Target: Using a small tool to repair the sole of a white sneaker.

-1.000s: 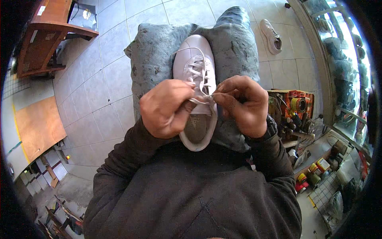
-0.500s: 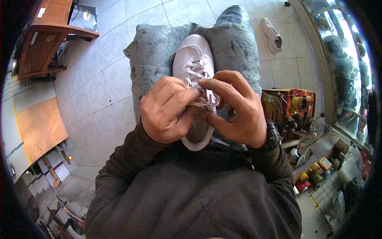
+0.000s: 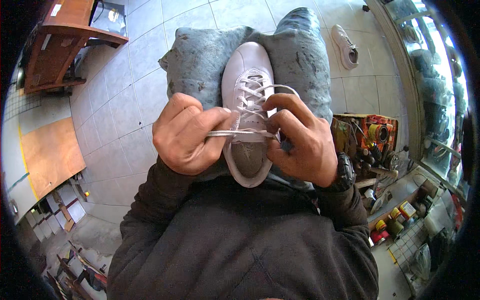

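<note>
A white lace-up sneaker (image 3: 247, 56) lies lengthwise on stained grey padding (image 3: 195, 60) over my lap, toe pointing away from me. My left hand (image 3: 192, 135), left of the shoe, grips a white lace (image 3: 240, 132) that stretches across the opening. At the shoe's right side, my right hand (image 3: 302, 142) has its fingers curled on the lacing near the tongue, holding the same lace. A loose length of lace arches out over the right hand from the upper eyelets. Some of my fingertips are hidden.
A second white sneaker (image 3: 345, 47) lies on the tiled floor (image 3: 125, 125). At right are a cluttered tool box (image 3: 375, 135), several tins (image 3: 400, 220) and a glass display case (image 3: 430, 90). Wooden furniture (image 3: 65, 45) stands upper left; a plywood board (image 3: 52, 152) is at left.
My left hand has moved left, drawing the lace out sideways across the shoe opening. The loose lace end near the toe has shifted to the right side.
</note>
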`<control>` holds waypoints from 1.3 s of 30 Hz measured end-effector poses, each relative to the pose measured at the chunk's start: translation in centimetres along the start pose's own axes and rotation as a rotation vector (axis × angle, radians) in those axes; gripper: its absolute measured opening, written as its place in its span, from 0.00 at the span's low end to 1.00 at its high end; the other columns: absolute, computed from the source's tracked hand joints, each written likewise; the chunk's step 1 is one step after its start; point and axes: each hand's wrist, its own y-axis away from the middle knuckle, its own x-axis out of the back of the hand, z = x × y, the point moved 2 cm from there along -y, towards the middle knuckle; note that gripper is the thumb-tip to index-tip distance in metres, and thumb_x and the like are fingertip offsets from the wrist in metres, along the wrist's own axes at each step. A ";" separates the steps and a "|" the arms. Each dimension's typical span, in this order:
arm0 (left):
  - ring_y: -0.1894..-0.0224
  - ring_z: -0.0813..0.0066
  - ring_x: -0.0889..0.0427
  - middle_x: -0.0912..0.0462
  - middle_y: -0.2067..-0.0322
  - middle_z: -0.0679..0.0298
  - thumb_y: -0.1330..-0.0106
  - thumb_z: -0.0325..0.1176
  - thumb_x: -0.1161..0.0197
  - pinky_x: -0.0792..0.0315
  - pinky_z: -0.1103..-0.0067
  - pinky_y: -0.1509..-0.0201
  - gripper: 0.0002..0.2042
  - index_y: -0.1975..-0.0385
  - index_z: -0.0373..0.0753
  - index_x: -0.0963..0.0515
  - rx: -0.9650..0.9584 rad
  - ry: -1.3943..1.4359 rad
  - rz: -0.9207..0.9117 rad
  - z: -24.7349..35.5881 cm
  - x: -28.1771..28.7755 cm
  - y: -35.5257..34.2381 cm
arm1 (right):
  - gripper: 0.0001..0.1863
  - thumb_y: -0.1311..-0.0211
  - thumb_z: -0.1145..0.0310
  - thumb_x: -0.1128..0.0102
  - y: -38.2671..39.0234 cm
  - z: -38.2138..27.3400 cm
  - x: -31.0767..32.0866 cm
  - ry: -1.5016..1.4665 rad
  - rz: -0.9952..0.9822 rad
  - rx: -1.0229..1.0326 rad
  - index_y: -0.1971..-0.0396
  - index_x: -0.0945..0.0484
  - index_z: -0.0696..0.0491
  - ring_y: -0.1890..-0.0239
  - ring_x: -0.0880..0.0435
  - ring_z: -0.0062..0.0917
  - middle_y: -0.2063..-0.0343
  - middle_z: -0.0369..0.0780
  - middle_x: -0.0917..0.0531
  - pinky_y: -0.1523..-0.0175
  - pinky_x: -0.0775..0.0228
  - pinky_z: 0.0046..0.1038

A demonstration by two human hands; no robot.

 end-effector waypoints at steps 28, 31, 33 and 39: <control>0.61 0.65 0.11 0.15 0.57 0.59 0.47 0.22 0.27 0.18 0.74 0.58 0.17 0.56 0.37 0.11 0.152 0.249 -0.403 -0.5 -0.2 -0.6 | 0.13 0.29 0.66 0.29 1.0 5.3 1.7 -1.159 -0.036 -0.206 0.69 0.17 0.60 0.73 0.22 0.20 0.61 0.44 0.15 0.69 0.30 0.25; 0.62 0.65 0.12 0.16 0.59 0.59 0.49 0.23 0.27 0.19 0.74 0.57 0.17 0.56 0.37 0.11 0.217 0.254 -0.428 -0.4 -0.2 -0.3 | 0.14 0.32 0.63 0.26 1.6 5.0 2.7 -1.362 -0.185 -0.213 0.65 0.17 0.60 0.76 0.22 0.20 0.64 0.42 0.14 0.69 0.30 0.26; 0.62 0.65 0.13 0.16 0.59 0.59 0.49 0.24 0.26 0.19 0.74 0.57 0.17 0.56 0.37 0.11 0.206 0.244 -0.439 -0.3 -0.3 -0.3 | 0.14 0.33 0.64 0.24 1.4 4.8 3.9 -0.847 -0.336 -0.236 0.64 0.16 0.60 0.75 0.19 0.24 0.67 0.40 0.14 0.69 0.29 0.28; 0.62 0.65 0.12 0.16 0.58 0.58 0.49 0.25 0.26 0.18 0.73 0.57 0.17 0.56 0.38 0.11 0.209 0.298 -0.425 -0.9 -0.1 -0.4 | 0.15 0.32 0.61 0.23 -0.8 4.4 5.6 -0.738 -0.418 0.167 0.59 0.13 0.58 0.67 0.13 0.35 0.67 0.42 0.12 0.60 0.24 0.33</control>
